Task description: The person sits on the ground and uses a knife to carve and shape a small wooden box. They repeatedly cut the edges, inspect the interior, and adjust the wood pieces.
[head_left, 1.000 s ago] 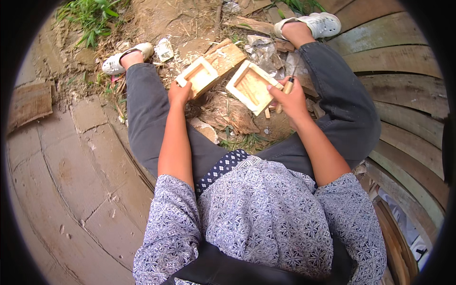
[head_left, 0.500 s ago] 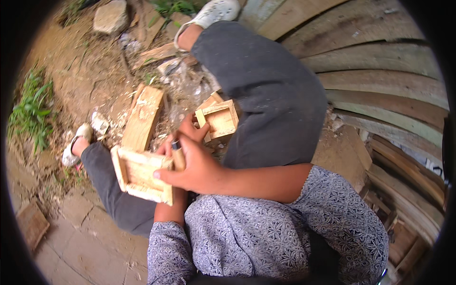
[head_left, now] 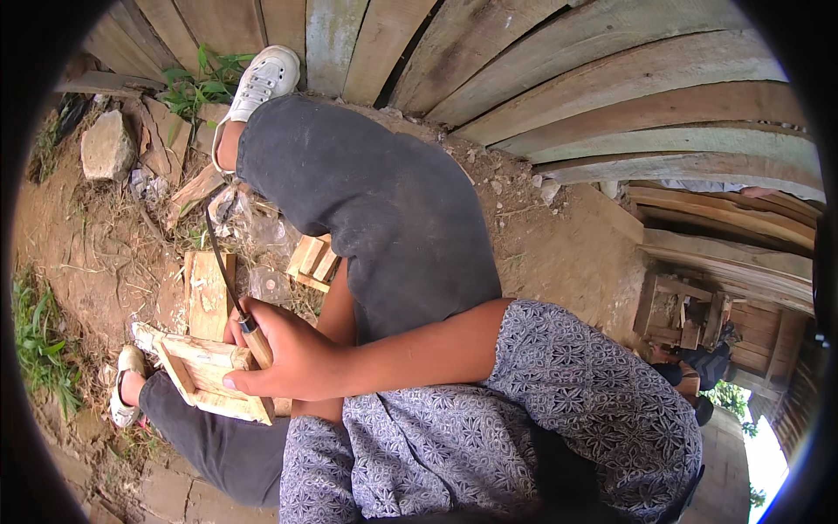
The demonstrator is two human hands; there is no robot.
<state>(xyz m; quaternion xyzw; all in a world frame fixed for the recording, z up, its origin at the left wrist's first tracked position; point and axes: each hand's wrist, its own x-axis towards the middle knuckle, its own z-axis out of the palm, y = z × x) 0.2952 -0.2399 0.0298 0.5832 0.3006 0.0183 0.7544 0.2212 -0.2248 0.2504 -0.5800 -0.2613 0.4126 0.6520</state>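
My right hand (head_left: 284,349) is closed round the wooden handle of a knife (head_left: 255,341), whose thin, dark, curved blade points up and away. Its thumb also presses on the near edge of a shallow wooden box (head_left: 214,371), tilted above my left leg. Under the right forearm, my left forearm reaches forward and disappears behind my raised right leg, so my left hand is hidden. Close to that arm is a small slatted wooden piece (head_left: 312,260). A thick wooden block (head_left: 208,293) lies on the ground just beyond the box.
My right leg (head_left: 375,201) is bent up in front of me. A plank wall (head_left: 567,96) runs along the far and right sides. Dirt ground (head_left: 96,253) holds a stone (head_left: 108,146), plastic scraps and grass (head_left: 44,345). At the far right are stacked boards (head_left: 724,214).
The view has turned rightward. My left hand, which held a small wooden box, has gone behind my leg. The knife's blade now shows, while my right hand keeps its hold on knife and box.
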